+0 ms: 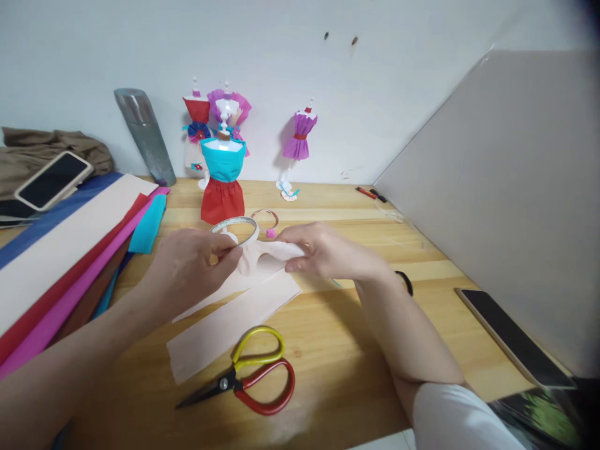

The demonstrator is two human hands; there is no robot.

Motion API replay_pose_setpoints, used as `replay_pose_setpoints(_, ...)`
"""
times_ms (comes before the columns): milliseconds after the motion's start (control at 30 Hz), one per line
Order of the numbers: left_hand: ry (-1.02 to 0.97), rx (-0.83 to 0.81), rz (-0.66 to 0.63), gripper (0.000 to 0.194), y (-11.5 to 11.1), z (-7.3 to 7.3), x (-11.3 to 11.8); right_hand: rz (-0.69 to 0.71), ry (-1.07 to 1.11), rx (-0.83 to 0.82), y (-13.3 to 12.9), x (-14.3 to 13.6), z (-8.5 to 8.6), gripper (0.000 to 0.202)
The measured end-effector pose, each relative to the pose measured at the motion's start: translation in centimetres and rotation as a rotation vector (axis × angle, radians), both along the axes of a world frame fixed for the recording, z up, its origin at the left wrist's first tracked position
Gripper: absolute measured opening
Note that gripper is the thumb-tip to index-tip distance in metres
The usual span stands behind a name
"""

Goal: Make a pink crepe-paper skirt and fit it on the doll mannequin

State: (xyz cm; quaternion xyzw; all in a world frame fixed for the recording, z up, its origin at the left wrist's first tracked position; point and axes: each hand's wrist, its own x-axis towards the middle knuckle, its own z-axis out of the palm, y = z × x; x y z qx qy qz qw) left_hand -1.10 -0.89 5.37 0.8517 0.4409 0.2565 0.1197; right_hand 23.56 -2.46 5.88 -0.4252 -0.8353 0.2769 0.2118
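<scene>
My left hand (199,259) pinches the rim of a thin whitish ring (255,230), whose exact kind I cannot make out. A pale crepe paper strip (250,257) hangs bunched against that ring. The strip's other end is gripped between the thumb and fingers of my right hand (323,251). Below both hands, a flat pale paper piece (229,325) lies slantwise on the wooden table (356,375). Scissors (244,375) with one yellow and one red handle rest nearest me, their blades pointing left.
Behind my hands stands a dress form (223,169) in turquoise and red, with several more dressed forms near the wall. Coloured paper sheets (75,262), a phone (55,180) and a bottle (145,137) are at left. Another phone (513,337) lies by the right partition (520,175).
</scene>
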Motion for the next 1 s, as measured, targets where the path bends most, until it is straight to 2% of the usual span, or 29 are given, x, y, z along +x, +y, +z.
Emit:
replay_pose_setpoints(133,0.042,-0.013,-0.011,0.035,-0.2,0.2,0.1,0.011,0.187,-0.048,-0.5,-1.0,-0.3,0.029)
replay_pose_setpoints(267,0.041,0.014,-0.029,0.035,-0.2,-0.1,0.1,-0.052,0.341,-0.085,-0.8,-2.0,-0.7,0.013)
replay_pose_setpoints(467,0.043,0.04,-0.039,0.037,-0.2,-0.7,0.1,-0.099,0.379,-0.102,-1.0,-2.8,-1.2,0.011)
replay_pose_setpoints(600,0.051,0.045,-0.069,0.037,-0.3,-0.7,0.2,-0.014,0.413,-0.107,-1.0,-2.9,-1.5,0.011)
replay_pose_setpoints(1000,-0.007,0.084,-0.141,0.035,-0.4,-0.8,0.0,-0.111,0.375,0.083,-0.7,-3.0,-1.7,0.014)
